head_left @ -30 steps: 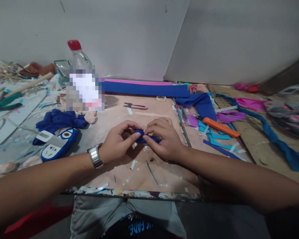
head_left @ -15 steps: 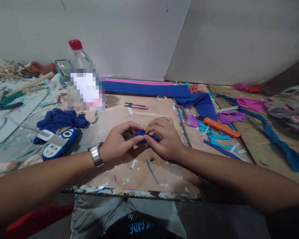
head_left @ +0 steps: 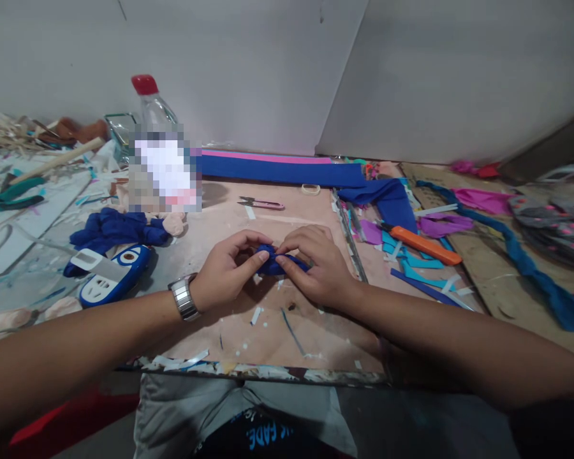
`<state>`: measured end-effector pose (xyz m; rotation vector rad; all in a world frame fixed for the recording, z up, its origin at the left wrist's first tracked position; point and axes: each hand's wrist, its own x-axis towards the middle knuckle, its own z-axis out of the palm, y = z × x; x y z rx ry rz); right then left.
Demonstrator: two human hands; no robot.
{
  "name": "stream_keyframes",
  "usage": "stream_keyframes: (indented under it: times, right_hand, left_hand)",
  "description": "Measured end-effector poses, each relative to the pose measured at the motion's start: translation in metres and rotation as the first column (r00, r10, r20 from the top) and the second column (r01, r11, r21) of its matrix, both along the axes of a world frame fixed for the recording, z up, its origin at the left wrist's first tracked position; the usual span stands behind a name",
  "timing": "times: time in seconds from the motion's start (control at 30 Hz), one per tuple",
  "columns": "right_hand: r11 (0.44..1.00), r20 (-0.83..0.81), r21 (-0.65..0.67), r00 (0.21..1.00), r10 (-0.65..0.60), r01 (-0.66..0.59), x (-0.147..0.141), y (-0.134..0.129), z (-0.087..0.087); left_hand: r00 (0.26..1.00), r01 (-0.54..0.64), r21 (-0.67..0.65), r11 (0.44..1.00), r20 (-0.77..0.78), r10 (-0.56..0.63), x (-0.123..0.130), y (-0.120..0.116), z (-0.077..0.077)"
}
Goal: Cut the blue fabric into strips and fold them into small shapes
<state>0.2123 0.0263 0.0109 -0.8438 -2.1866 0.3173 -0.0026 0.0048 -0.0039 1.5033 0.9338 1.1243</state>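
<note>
We've a cluttered desk (head_left: 210, 223), w/ a long blue strip (head_left: 277, 171) lying along its back edge. Toward the desk's left side sits a dark-blue bundle (head_left: 115, 228), all bunched up. Then our hands, approx. mid-desk btwn front & back edges: L hand (head_left: 227, 268) pinches the left end of a blue cloth piece (head_left: 271, 265) btwn thumb & fingers; R hand (head_left: 318, 271) pinches it too, thumb tip just beside the other thumb, fingers curled over. Toward the right side lies an orange cutter (head_left: 421, 244). The blue cloth piece is prob. being gathered or folded — our read of the step in hand; next move seems to call for a firm L pinch while R fingers steer the loose part. Its long axis runs side to side, roughly parallel to the front edge — bunched end pointing left, slimmer tail right, partly hidden by our R hand; can't tell if it touches the desk. Smaller: pink snips (head_left: 273, 206) nearer the back edge, blades pointing left, & a pale scrap (head_left: 255, 316) nearer the front edge
</note>
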Motion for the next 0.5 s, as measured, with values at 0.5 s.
stream_keyframes:
  times: [0.5]
  right_hand:
    - [0.998, 0.012, -0.065, 1.0, -0.011, 0.011, -0.0003, 0.0016, -0.0015]
  left_hand:
    - [1.0, 0.0, -0.031, 1.0, -0.006, 0.0, 0.0013, -0.0017, 0.0011]
